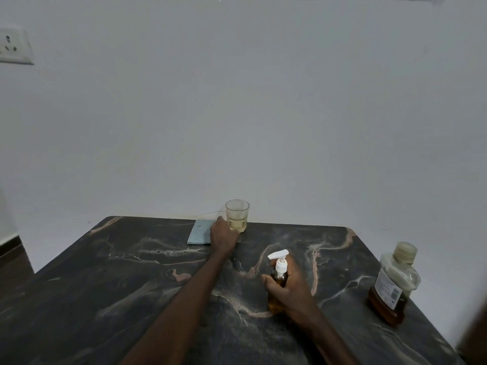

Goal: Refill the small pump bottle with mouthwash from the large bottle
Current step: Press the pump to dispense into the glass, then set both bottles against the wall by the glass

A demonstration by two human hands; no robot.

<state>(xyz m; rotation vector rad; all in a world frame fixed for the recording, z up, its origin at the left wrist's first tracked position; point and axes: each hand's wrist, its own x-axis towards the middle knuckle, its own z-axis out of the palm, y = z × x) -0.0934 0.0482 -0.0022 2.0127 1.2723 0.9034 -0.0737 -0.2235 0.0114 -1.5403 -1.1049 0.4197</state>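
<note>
Right hand (290, 288) grip clamps the amber pump bottle (277, 281); left hand (223, 235) grip curls round the faceted glass (237, 216).

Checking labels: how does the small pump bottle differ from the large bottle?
The small pump bottle has a white pump top; the large bottle has a tan screw cap. The small pump bottle is slim and gripped by the right hand; the large bottle is broader, labelled and untouched. Both hold amber liquid.

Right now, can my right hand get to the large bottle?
Probably yes: bare table lies between the right hand and the large bottle, nothing blocking. But it grips the small pump bottle, so set that down first.
</note>
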